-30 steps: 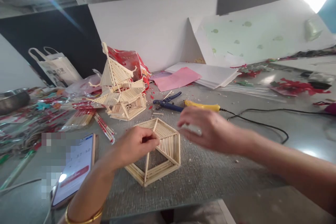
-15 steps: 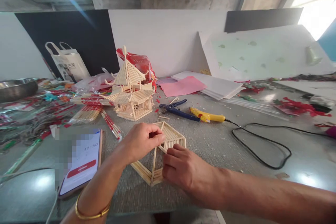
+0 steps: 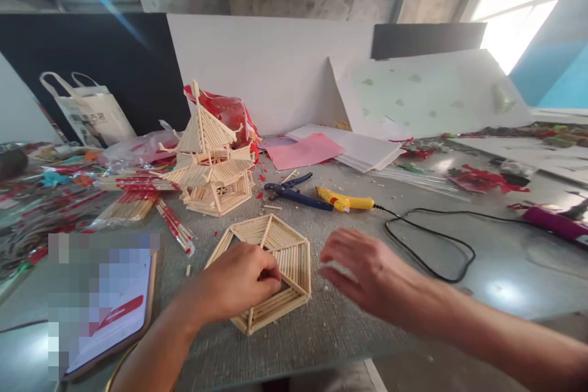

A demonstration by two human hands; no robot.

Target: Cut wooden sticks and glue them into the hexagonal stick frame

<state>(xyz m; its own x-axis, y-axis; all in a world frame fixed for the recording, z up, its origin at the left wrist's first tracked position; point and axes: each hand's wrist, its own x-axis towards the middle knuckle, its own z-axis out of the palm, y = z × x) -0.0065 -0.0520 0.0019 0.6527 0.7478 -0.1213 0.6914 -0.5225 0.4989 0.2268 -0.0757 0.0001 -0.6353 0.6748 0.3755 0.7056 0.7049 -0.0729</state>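
A many-sided flat frame of thin wooden sticks (image 3: 296, 263) lies on the grey table in front of me, several of its wedges filled with sticks laid side by side. My left hand (image 3: 241, 275) rests over its left and middle part, fingers curled and pressed together at the centre; whatever they pinch is hidden. Apart from the frame, to its right, my right hand (image 3: 362, 266) hovers with loosely bent fingers spread and nothing between them. Behind the frame stands a stick-built pagoda model (image 3: 209, 125) with two tiers of roof.
Blue-handled cutters (image 3: 301, 197) and a yellow glue gun (image 3: 346, 201) lie beyond the frame, its black cord (image 3: 427, 211) looping right. A phone (image 3: 124, 327) sits at left, near bundled sticks (image 3: 174, 226). Pink paper (image 3: 305, 151) and white sheets (image 3: 367, 150) lie farther back.
My right hand has come away from the stick frame to the right and its fingers have opened. My left hand stays at the frame. The view has turned somewhat to the right.
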